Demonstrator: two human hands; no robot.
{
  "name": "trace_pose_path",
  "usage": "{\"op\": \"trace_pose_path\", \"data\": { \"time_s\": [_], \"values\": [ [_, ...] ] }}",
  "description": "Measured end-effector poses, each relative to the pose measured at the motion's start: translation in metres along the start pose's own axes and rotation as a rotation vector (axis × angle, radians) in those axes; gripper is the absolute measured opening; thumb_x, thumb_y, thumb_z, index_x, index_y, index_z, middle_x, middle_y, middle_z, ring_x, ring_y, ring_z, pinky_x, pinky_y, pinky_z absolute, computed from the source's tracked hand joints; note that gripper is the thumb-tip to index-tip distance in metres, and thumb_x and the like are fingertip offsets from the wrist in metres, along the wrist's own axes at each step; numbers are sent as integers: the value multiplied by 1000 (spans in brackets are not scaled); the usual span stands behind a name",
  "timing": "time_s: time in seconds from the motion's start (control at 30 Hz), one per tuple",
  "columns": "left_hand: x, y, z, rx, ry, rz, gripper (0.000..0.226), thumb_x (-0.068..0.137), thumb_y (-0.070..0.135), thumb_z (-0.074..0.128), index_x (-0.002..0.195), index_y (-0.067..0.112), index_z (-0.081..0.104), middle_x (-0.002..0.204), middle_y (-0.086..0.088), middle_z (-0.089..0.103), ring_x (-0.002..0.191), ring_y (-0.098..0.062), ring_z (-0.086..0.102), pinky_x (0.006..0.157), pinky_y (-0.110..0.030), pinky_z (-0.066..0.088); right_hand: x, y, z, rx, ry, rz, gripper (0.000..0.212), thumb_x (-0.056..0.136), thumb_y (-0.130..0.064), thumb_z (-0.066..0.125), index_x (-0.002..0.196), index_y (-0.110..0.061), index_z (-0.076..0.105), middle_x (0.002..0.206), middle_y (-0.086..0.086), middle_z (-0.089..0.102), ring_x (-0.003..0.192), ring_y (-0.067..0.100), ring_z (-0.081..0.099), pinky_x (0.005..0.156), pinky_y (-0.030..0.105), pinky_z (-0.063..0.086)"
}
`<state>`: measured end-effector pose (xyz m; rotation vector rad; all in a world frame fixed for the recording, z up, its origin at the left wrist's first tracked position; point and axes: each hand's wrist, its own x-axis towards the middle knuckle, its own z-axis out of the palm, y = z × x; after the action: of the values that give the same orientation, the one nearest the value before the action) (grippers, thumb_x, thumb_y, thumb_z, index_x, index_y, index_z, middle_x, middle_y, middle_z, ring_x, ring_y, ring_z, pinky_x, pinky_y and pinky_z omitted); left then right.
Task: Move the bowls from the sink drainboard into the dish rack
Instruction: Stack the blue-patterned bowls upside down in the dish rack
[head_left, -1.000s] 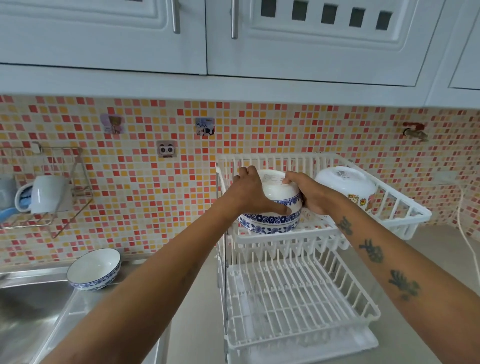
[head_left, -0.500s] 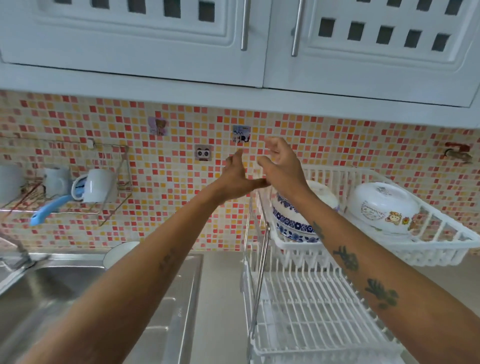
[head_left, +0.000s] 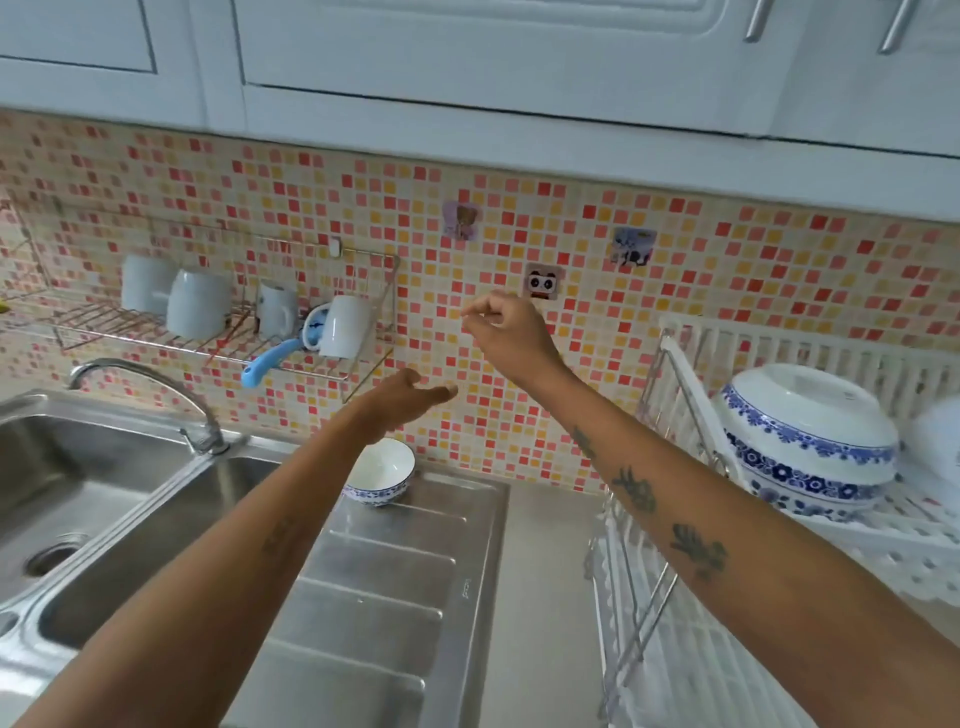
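both empty hands, left hand (head_left: 402, 397) fingers loosely spread, right hand (head_left: 511, 332) fingers curled, near the small blue-patterned white bowl (head_left: 382, 470); a wet glazed rim could slip on the steel drainboard (head_left: 415, 561).

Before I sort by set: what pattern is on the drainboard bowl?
Blue floral band on white bowl, head view.

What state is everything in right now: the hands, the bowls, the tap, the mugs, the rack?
Left hand: open, empty, above the small bowl.
Right hand: loosely curled, empty, raised before the tiles.
Small bowl: upright, empty, on the drainboard.
Large bowl: upside down on the dish rack's upper tier.
Tap: no water seen running.
Mugs: on the wall shelf.
Cupboard doors: closed.
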<state>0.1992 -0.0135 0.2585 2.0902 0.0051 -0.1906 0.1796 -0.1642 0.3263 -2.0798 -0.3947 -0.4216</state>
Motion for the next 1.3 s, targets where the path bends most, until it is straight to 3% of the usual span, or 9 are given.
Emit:
{"op": "trace_pose_path", "data": {
  "time_s": [0.17,0.43,0.6,0.77,0.83,0.97,1.07,1.17,1.3],
  "values": [
    [16,-40,-21,-107,35,-116,73,92,43,61,148,6,32,153,-16,38,138,-34,41,114,-55,34,12,35,47,51,-54,129,21,92,-22,54,99,-10,71,122,5,67,118,21,60,100,42,50],
    [54,-113,-42,-175,81,-287,73,88,53,61,141,6,45,148,-16,44,131,-36,46,103,-55,47,19,98,113,74,-158,356,20,93,-21,55,100,-10,70,113,8,69,98,17,61,83,28,48],
    [67,-146,-38,-301,72,-364,67,97,52,47,146,7,38,153,-12,40,139,-36,39,111,-53,37,30,136,148,39,-199,472,23,92,-20,53,98,-2,67,115,5,67,92,15,59,79,25,46],
    [84,-175,-37,-382,96,-434,69,99,53,39,150,8,30,156,-13,34,142,-37,33,113,-55,34,40,168,173,-28,-297,548,33,90,-26,56,114,-5,65,129,9,62,119,25,57,101,36,44],
    [92,-184,-36,-399,107,-441,68,99,53,37,150,8,29,156,-14,33,142,-37,33,113,-55,33,45,179,180,-58,-345,584,38,92,-27,55,122,-6,61,135,7,58,121,24,54,100,33,41],
    [104,-201,-28,-502,149,-461,69,98,57,36,150,11,32,157,-12,31,143,-35,32,115,-54,32,52,202,195,14,-338,733,21,91,-32,57,99,-12,61,111,3,59,104,19,49,89,32,43],
    [113,-215,-19,-576,185,-482,72,97,61,35,150,14,32,157,-10,31,143,-33,32,113,-52,33,53,215,204,54,-323,826,59,92,-42,54,139,-7,47,146,7,47,126,26,50,96,34,42],
    [124,-226,-8,-627,257,-496,70,97,61,33,150,14,33,157,-9,32,141,-33,34,108,-48,35,53,225,211,81,-308,839,55,98,-39,46,144,-10,42,153,6,39,135,25,44,94,32,37],
    [136,-234,0,-726,377,-508,66,100,53,37,148,8,35,155,-10,36,140,-33,37,113,-46,35,52,231,222,145,-300,878,55,92,-41,54,142,-20,45,146,3,47,134,24,45,90,33,35]
  ]
}}
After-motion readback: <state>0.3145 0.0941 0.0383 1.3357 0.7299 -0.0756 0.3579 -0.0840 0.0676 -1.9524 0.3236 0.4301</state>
